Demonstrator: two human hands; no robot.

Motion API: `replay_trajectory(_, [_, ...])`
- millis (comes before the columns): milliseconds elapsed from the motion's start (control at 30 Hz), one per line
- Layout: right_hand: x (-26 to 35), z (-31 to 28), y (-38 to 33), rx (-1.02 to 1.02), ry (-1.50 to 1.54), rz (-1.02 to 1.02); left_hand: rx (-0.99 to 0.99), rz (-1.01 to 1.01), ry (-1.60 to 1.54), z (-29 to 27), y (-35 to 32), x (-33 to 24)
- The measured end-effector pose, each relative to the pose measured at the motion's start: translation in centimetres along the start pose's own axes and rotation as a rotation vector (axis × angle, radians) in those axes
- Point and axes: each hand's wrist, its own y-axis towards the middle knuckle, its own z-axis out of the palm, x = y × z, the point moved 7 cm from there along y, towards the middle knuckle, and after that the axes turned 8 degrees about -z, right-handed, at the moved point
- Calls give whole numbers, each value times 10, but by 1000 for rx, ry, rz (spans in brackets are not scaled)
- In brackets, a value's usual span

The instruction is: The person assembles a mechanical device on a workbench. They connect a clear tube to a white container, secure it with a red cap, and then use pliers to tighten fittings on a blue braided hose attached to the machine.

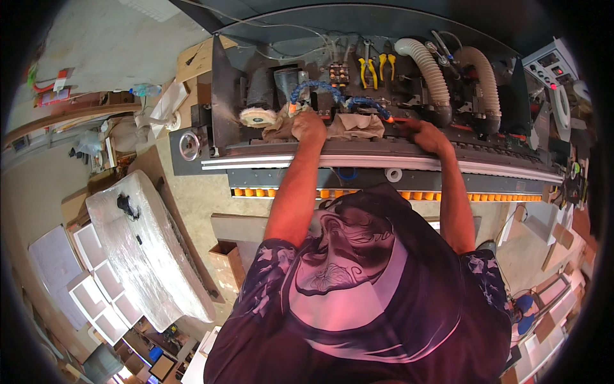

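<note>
Both my arms reach into the open bay of a long dark machine point(256, 148). My left hand point(309, 127) is closed on a crumpled brown cloth point(279, 131) near the left end, beside a white buffing wheel point(258, 118); its fingertips are partly hidden. Another crumpled tan cloth point(355, 126) lies between my hands. Farther right, my right hand point(428, 136) has its fingers apart and pointing left, close to the orange tip of a blue segmented hose point(368, 102). I see nothing held in it.
Two pairs of yellow-handled pliers point(368, 72) rest at the bay's back. Ribbed beige ducts point(427, 70) rise on the right. A pale metal rail point(384, 162) runs along the machine's front. To the left lies a plastic-wrapped bundle point(144, 249), with an open-topped box point(227, 262) nearby.
</note>
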Motion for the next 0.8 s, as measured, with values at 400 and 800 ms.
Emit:
replay_trajectory(400, [11, -3, -6, 3, 101, -22, 5, 77, 19, -3, -3, -1])
replay_trajectory(800, [13, -7, -5, -8, -13, 51, -52, 362, 84, 4, 12, 1])
